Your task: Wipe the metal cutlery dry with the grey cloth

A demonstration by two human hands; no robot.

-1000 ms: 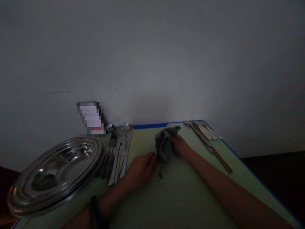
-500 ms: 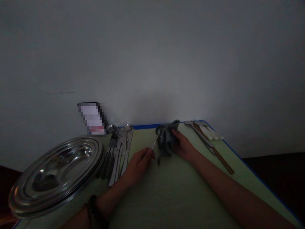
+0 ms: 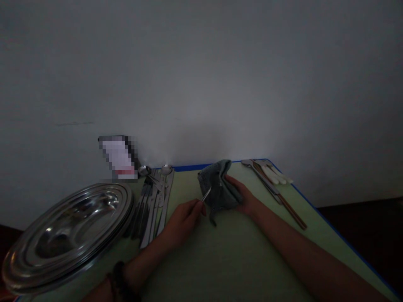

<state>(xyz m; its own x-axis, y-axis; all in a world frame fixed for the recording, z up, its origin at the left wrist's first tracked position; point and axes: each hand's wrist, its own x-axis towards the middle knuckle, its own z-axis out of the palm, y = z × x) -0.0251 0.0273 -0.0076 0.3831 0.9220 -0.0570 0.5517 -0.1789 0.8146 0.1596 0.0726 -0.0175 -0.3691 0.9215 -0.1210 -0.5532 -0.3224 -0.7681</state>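
Observation:
My left hand [image 3: 185, 218] is closed around the handle end of a metal spoon [image 3: 206, 195], whose thin shaft points up and to the right. The spoon's bowl is covered by a grey-blue cloth [image 3: 218, 184]. From the right, my right hand [image 3: 241, 193] grips that cloth, its thumb on top and the other fingers mostly hidden behind the folds. A loose strip of the cloth hangs down toward the table.
Stacked oval metal trays [image 3: 71, 235] stand at the left, beside several knives, forks and spoons [image 3: 155, 205]. A phone [image 3: 118, 157] with a blurred screen leans on the wall. At right lie chopsticks [image 3: 292, 212], more metal cutlery and white-handled pieces [image 3: 277, 174] on the green table [image 3: 239, 260].
The cloth has spread leftward and now covers the spoon's bowl, which showed before. My right hand has turned slightly with it. My left hand still grips the handle.

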